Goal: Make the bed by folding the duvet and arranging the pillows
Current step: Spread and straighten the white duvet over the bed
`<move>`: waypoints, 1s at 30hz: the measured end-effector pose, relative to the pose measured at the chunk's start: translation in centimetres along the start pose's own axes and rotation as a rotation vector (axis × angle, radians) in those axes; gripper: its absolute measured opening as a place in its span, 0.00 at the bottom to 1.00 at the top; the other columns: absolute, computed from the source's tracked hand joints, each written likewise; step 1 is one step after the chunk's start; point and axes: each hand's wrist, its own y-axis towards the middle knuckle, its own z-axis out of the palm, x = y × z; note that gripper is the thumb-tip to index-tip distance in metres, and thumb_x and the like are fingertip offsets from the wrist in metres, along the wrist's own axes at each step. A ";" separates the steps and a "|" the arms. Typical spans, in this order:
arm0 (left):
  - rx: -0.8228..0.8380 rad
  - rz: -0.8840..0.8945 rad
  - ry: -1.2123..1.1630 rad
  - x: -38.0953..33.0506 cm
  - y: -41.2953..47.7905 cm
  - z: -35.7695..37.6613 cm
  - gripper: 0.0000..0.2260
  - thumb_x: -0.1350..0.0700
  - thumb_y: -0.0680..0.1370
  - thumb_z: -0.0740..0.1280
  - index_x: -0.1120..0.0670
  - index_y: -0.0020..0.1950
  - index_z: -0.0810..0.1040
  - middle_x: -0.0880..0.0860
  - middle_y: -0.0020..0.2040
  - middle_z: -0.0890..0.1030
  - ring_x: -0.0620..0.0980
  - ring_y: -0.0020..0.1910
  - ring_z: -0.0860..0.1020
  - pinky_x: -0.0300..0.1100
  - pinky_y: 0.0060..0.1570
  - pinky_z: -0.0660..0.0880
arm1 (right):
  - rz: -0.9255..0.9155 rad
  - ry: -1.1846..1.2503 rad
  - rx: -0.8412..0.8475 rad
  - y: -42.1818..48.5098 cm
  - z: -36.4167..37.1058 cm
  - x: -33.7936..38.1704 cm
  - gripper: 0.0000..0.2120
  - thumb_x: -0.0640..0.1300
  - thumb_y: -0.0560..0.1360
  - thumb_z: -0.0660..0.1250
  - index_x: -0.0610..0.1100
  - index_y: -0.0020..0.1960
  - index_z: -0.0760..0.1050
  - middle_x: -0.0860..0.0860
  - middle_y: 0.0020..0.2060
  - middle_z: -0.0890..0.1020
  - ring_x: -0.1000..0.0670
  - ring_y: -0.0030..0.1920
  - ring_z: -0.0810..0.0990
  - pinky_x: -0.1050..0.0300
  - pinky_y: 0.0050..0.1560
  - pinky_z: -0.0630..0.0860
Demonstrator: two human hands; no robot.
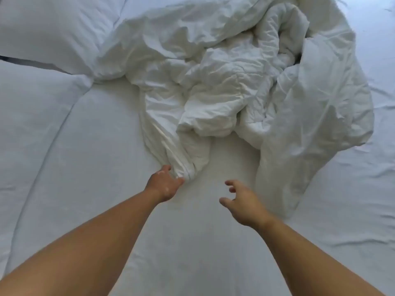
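A white duvet (235,77) lies crumpled in a heap across the middle and right of the bed. One bunched corner of it trails toward me. My left hand (163,183) rests at that corner's tip, thumb and fingers pinching the fabric. My right hand (241,201) hovers just above the sheet to the right, fingers spread and curled, holding nothing. Two white pillows sit on the left: one pillow (49,28) at the top left and a second pillow (34,129) below it.
The white fitted sheet (192,242) covers the mattress under my arms, with wrinkles at the right side (363,210). A dark gap (12,59) shows between the two pillows at the left edge.
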 end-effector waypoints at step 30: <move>-0.205 0.000 -0.524 6.8 -10.7 -0.6 0.11 0.54 0.77 0.69 0.40 0.56 0.75 0.38 0.48 0.79 0.45 0.49 0.79 0.33 0.43 0.71 | -0.017 0.648 0.056 -4.5 8.4 8.0 0.03 0.44 0.78 0.69 0.44 0.49 0.77 0.44 0.34 0.81 0.50 0.26 0.77 0.54 0.29 0.77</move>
